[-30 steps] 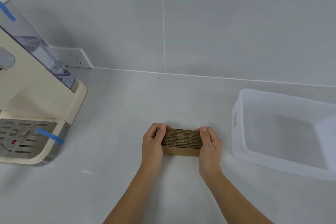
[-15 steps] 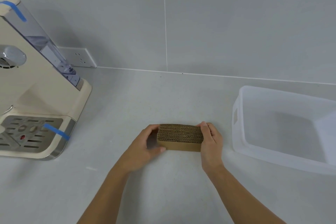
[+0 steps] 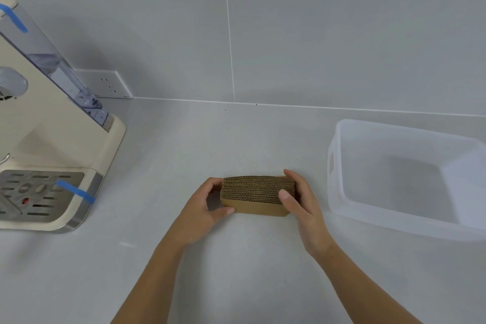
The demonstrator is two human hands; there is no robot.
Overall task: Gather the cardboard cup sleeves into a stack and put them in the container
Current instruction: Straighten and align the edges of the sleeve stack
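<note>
A stack of several brown corrugated cardboard cup sleeves (image 3: 253, 192) stands on edge on the grey counter, between my hands. My right hand (image 3: 302, 200) clamps the stack's right end, thumb on the near face and fingers behind. My left hand (image 3: 203, 208) cups the left end, thumb at the lower front corner, fingers curled behind with a small gap to the cardboard. The translucent white plastic container (image 3: 334, 173) sits to the right of the stack, with nothing in it.
A cream coffee machine (image 3: 52, 155) with a clear water tank and blue tape strips stands at the left. A wall socket (image 3: 107, 84) sits behind it. The grey tiled wall rises at the back of the counter (image 3: 236, 258).
My left hand loosened from the stack's left end and turned its palm toward it. My right hand's thumb came round onto the near face. The view shifted slightly.
</note>
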